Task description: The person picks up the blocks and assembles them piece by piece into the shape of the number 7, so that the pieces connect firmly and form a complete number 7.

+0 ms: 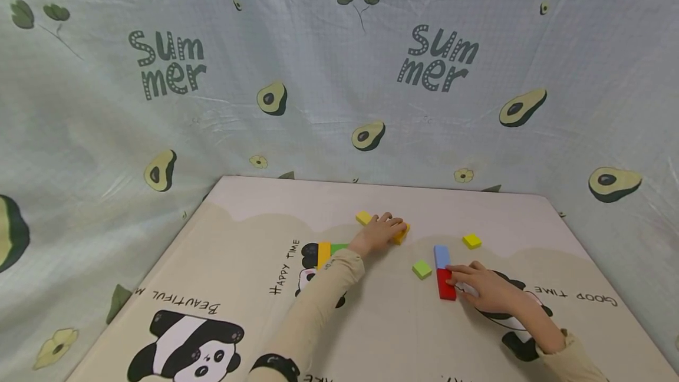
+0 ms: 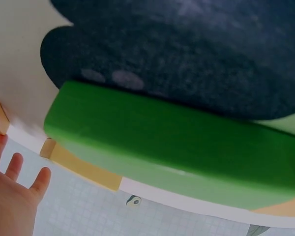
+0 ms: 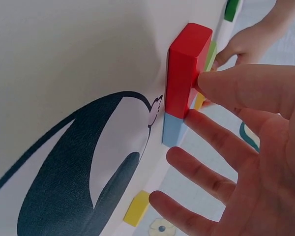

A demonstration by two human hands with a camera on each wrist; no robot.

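Against the right grip [image 1: 481, 287], red block [image 1: 445, 286]

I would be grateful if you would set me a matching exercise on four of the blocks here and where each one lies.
Things
1. Red rectangular block
2. Light blue rectangular block
3. Lime-green square block
4. Orange-yellow block

Places
A. At the fingertips of the left hand
B. Apart from the other blocks, with neither hand on it
C. With its side at the thumb of the right hand
D. In line with the red block, at its far end from the person

Right pairs: 1-C, 2-D, 3-B, 4-A
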